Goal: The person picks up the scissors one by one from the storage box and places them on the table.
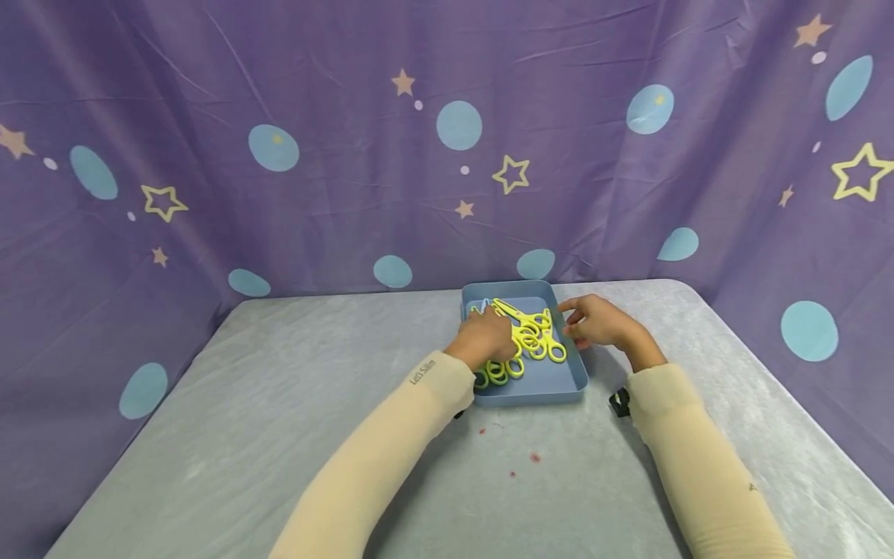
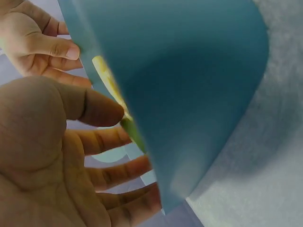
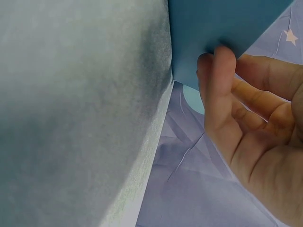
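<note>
A blue plastic tray (image 1: 548, 380) stands near the table's far edge, holding several pairs of scissors (image 1: 556, 352) with yellow-green handles. My left hand (image 1: 485, 338) reaches into its left side. In the left wrist view, thumb and index finger (image 2: 87, 106) pinch a yellow-green part of a pair of scissors (image 2: 110, 80); the tray's wall (image 2: 199, 94) partly hides the fingertips. My right hand (image 1: 597, 322) holds the tray's right wall, fingertips (image 3: 223, 61) against its outer face in the right wrist view. Part of the pile lies hidden beneath my left hand.
A pale grey cloth covers the table (image 1: 265, 411), with small red marks (image 1: 535, 458) in front of the tray. Behind it hangs a purple curtain (image 1: 335, 186) with stars and balloons. A black strap piece (image 1: 619, 402) shows by the right sleeve.
</note>
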`<act>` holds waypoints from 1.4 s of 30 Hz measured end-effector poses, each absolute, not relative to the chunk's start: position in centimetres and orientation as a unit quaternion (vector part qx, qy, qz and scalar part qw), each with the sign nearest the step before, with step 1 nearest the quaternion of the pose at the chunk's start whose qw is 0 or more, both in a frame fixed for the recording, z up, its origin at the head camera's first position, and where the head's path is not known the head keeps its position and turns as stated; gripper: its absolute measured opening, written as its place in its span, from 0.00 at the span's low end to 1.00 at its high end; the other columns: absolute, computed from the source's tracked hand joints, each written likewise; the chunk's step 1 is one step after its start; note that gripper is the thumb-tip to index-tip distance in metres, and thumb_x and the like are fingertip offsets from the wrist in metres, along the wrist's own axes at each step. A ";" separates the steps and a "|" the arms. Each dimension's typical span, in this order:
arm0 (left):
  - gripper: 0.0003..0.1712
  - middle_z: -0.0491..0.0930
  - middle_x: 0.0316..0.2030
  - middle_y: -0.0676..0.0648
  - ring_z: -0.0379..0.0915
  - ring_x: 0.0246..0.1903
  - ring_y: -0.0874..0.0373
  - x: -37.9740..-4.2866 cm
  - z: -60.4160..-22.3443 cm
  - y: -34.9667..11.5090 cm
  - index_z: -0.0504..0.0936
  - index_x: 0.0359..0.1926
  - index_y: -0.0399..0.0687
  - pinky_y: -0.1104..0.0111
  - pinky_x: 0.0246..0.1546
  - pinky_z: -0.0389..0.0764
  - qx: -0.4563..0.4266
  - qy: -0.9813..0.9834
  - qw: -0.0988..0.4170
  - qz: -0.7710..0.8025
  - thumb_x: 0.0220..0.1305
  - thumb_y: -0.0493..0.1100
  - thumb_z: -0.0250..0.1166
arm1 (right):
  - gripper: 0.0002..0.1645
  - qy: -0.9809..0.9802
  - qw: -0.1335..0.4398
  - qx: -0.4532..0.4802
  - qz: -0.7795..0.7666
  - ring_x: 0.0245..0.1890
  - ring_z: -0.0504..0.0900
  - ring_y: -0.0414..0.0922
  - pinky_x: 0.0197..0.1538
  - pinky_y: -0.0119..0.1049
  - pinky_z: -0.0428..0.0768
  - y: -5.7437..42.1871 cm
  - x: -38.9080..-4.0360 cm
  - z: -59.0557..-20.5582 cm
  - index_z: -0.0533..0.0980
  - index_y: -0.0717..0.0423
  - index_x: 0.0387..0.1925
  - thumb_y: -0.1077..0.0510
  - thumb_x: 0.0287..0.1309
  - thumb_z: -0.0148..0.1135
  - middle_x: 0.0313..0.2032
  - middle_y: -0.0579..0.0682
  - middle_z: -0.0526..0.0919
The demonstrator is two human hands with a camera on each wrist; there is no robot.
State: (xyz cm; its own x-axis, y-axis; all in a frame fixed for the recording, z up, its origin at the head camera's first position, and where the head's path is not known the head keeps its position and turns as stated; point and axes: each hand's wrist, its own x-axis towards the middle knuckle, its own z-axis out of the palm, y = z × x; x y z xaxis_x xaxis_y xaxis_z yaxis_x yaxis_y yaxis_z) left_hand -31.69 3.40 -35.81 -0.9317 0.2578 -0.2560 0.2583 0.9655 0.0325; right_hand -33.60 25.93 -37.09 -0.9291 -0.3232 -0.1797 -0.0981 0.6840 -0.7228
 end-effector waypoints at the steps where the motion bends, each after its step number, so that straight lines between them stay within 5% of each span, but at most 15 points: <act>1: 0.34 0.55 0.77 0.38 0.57 0.73 0.37 -31.7 -35.8 3.3 0.68 0.75 0.47 0.49 0.64 0.72 0.137 0.982 0.133 -0.007 0.73 0.55 0.56 | 0.32 0.906 0.148 -0.117 -0.380 0.42 0.87 0.54 0.43 0.44 0.87 25.9 -33.6 -37.1 0.64 0.72 0.71 0.67 0.68 0.60 0.57 0.73 0.77; 10: 0.35 0.53 0.78 0.39 0.56 0.74 0.39 -32.5 -35.0 2.7 0.61 0.79 0.48 0.52 0.67 0.68 0.211 0.962 0.162 -0.062 0.75 0.50 0.55 | 0.32 0.910 0.143 -0.125 -0.369 0.44 0.86 0.54 0.42 0.43 0.87 25.7 -33.4 -37.0 0.64 0.72 0.71 0.67 0.68 0.59 0.57 0.73 0.78; 15: 0.28 0.62 0.74 0.40 0.70 0.62 0.49 -32.8 -34.4 2.2 0.68 0.74 0.47 0.58 0.56 0.73 0.257 0.947 0.182 -0.070 0.76 0.41 0.54 | 0.33 0.912 0.138 -0.131 -0.363 0.42 0.87 0.52 0.41 0.43 0.87 25.8 -33.5 -37.0 0.65 0.72 0.71 0.66 0.68 0.59 0.56 0.73 0.78; 21: 0.23 0.67 0.69 0.42 0.71 0.54 0.55 -32.9 -34.2 1.4 0.76 0.68 0.52 0.63 0.51 0.75 0.290 0.936 0.193 -0.055 0.76 0.36 0.56 | 0.33 0.913 0.133 -0.136 -0.362 0.40 0.87 0.51 0.42 0.44 0.87 25.9 -33.5 -37.1 0.65 0.73 0.70 0.66 0.67 0.60 0.55 0.72 0.80; 33: 0.14 0.72 0.57 0.46 0.69 0.49 0.55 -33.5 -35.1 0.8 0.80 0.53 0.54 0.64 0.48 0.74 0.350 0.926 0.141 -0.017 0.68 0.36 0.65 | 0.33 0.910 0.135 -0.134 -0.368 0.42 0.86 0.51 0.42 0.45 0.87 26.0 -33.5 -37.2 0.65 0.72 0.71 0.67 0.67 0.59 0.54 0.72 0.80; 42: 0.15 0.67 0.62 0.43 0.69 0.48 0.52 -33.5 -35.7 1.0 0.79 0.51 0.55 0.61 0.46 0.74 0.328 0.934 0.137 0.022 0.68 0.35 0.66 | 0.32 0.910 0.132 -0.135 -0.369 0.41 0.86 0.51 0.41 0.44 0.86 26.1 -33.4 -37.3 0.65 0.72 0.71 0.67 0.67 0.59 0.54 0.72 0.80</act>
State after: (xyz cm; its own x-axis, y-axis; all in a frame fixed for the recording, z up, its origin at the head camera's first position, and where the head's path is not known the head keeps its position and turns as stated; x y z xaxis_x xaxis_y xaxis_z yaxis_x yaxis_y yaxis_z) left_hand -33.48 0.97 -35.69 -0.7475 0.6190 -0.2408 0.6069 0.7839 0.1311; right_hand -33.45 26.11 -37.27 -0.9287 -0.3430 -0.1412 -0.1478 0.6913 -0.7072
